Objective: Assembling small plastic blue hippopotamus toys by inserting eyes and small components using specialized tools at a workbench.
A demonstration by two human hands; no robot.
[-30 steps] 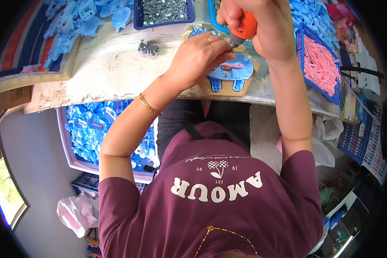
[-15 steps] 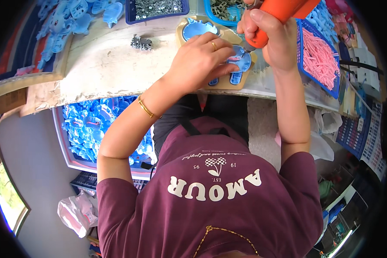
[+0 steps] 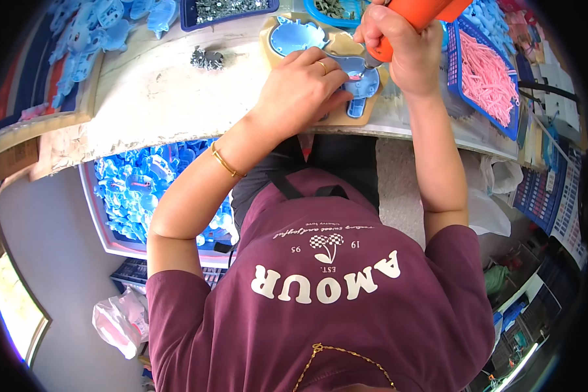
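My right hand (image 3: 402, 49) grips an orange power screwdriver (image 3: 419, 14), its tip down on a blue plastic toy part (image 3: 359, 81). That part lies in a tan jig (image 3: 346, 117) at the bench's near edge. My left hand (image 3: 304, 85) presses flat on the blue part beside the tip, with a ring on one finger and a gold bangle at the wrist. A second blue part (image 3: 293, 36) sits in the jig's far half.
A small heap of metal screws (image 3: 206, 59) lies on the pale worktop (image 3: 150, 98). A blue tray of pink pieces (image 3: 487, 75) stands at the right, a dark tray of screws (image 3: 225, 10) at the back. A bin of blue parts (image 3: 144, 186) sits below the bench.
The view shifted so the bench sits lower in the picture. The screwdriver dropped from held-up to tip-down on the blue part, and my left hand stayed on the part.
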